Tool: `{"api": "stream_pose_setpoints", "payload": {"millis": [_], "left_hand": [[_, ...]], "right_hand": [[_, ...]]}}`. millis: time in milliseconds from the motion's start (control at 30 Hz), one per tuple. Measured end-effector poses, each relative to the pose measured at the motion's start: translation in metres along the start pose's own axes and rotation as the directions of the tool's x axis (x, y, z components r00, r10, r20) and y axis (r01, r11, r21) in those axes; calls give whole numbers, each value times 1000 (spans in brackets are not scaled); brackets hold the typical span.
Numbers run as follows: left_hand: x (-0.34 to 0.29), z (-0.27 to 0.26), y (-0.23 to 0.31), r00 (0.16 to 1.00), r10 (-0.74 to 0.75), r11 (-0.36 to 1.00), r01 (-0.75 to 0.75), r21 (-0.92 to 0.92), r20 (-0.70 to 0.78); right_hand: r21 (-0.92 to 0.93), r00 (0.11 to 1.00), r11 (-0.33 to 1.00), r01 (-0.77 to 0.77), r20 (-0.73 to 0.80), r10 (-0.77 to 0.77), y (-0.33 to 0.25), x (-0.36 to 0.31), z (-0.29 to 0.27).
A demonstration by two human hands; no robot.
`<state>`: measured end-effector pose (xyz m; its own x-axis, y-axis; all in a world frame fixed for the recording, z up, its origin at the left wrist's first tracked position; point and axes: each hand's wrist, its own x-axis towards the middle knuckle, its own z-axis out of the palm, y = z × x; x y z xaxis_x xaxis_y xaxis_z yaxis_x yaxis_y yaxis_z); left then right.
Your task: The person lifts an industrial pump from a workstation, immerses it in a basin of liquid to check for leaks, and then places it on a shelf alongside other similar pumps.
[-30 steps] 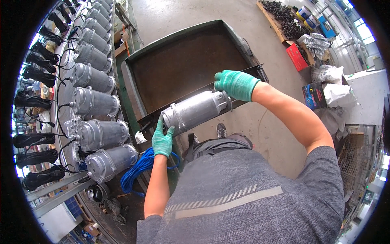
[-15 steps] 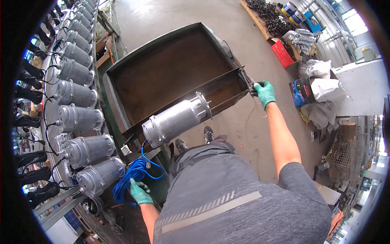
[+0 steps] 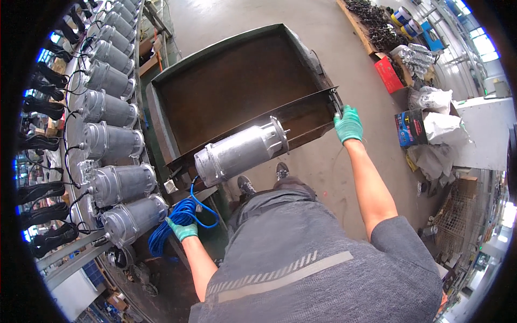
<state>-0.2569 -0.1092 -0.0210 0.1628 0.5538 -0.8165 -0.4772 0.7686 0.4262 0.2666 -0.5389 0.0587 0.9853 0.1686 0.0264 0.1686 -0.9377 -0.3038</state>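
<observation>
A silver cylindrical motor housing (image 3: 239,152) lies on its side across the near edge of a dark, shallow metal cart (image 3: 157,116). From its left end a blue cable runs down into a loose coil (image 3: 161,230). My left hand (image 3: 184,229), in a green glove, grips the coil at its right side, with most of its fingers hidden by the loops. My right hand (image 3: 349,125), gloved the same, is closed around a metal piece at the cart's near right corner, beyond the motor's shaft end.
On the left, a long row of similar silver motors (image 3: 114,141) with black cable bundles (image 3: 46,191) lines a bench. At the right stand a printed box with white bags (image 3: 444,129), a red box (image 3: 389,74) and a pallet of dark parts (image 3: 371,24). My shoes (image 3: 246,185) stand close before the cart.
My left hand has moved up and closed on the blue coil, where its fingers were looser before. My right hand stays at the cart's corner. The whole view has shifted slightly.
</observation>
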Motion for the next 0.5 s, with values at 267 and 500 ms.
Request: {"api": "stream_pose_setpoints", "payload": {"millis": [267, 500], "left_hand": [[-5, -112, 23, 875, 239, 961, -276, 29, 422], [-181, -29, 11, 784, 517, 825, -351, -443, 343]], "right_hand": [[514, 524, 785, 346, 588, -616, -136, -38, 2], [591, 515, 730, 343, 532, -672, -133, -34, 0]]}}
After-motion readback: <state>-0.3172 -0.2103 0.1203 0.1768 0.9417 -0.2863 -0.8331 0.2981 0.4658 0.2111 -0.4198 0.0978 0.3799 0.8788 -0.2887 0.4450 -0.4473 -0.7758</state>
